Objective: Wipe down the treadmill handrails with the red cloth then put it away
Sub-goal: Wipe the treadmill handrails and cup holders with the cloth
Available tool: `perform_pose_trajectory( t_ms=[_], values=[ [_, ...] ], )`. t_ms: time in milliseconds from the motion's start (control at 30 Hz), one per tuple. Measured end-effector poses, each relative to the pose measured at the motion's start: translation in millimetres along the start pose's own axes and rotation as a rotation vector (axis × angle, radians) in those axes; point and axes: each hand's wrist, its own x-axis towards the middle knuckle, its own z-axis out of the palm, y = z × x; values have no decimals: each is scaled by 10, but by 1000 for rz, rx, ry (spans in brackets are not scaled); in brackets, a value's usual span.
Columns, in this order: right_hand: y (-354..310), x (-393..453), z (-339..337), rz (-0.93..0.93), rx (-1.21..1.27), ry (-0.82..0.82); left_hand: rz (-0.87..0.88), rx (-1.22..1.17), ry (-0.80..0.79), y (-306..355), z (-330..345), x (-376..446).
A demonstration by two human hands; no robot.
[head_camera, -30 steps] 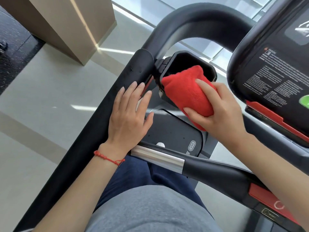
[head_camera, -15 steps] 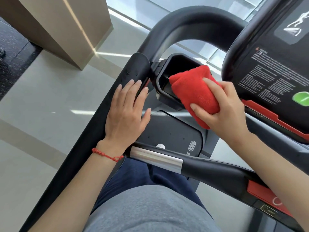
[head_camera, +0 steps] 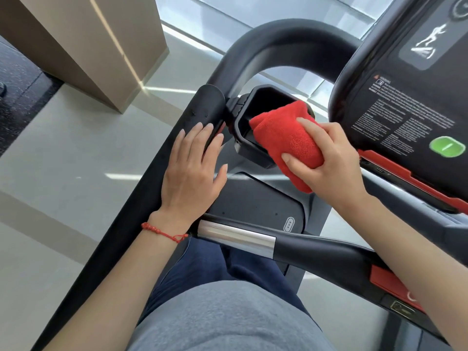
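Observation:
My right hand (head_camera: 329, 160) grips the folded red cloth (head_camera: 286, 138), whose far end pokes over the rim of the black cup holder (head_camera: 243, 125) beside the console. My left hand (head_camera: 192, 173) lies flat, fingers apart, on the black left handrail (head_camera: 141, 198) that runs diagonally down to the lower left. A front crossbar handrail (head_camera: 316, 252) with a silver sleeve (head_camera: 235, 238) passes under both forearms.
The black treadmill console (head_camera: 410, 97) with white text and a green button fills the upper right. A curved black upright (head_camera: 278, 39) arches behind the holder. A beige pillar (head_camera: 88, 41) stands on the pale floor at upper left. My torso and legs fill the bottom.
The right hand has tilted the red cloth, its far end now angled into the cup holder's opening. The left hand has stayed on the handrail.

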Motion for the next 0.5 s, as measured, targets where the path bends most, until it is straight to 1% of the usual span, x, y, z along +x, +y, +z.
perform_pose_trajectory(
  t_ms=[167, 333, 500],
  values=[
    [-20, -34, -57, 1, 28, -27, 0, -72, 29, 45, -14, 9],
    [-32, -105, -154, 1, 35, 4, 57, -134, 44, 128, -28, 26],
    [-76, -289, -289, 32, 20, 94, 144, -192, 64, 297, -75, 117]
  ],
)
